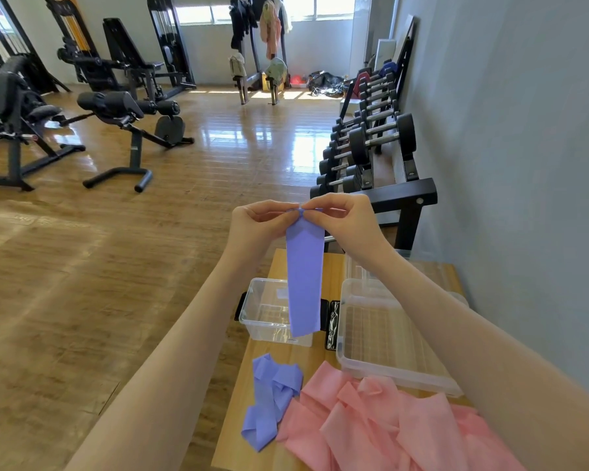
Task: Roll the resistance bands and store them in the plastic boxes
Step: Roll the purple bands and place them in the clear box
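- The left hand point(257, 219) and right hand point(342, 215) are both pinching the top edge of a purple band point(304, 277), fingertips meeting; the strip is hanging flat in front of the open plastic box point(262, 311) on the wooden table point(238, 419).
- A second purple band point(272, 399) and a pink band point(381, 426) are lying crumpled near the table's front edge.
- The slick strip is likely slipping sideways if the first turn is starting loose; the roll would be coning or springing open.
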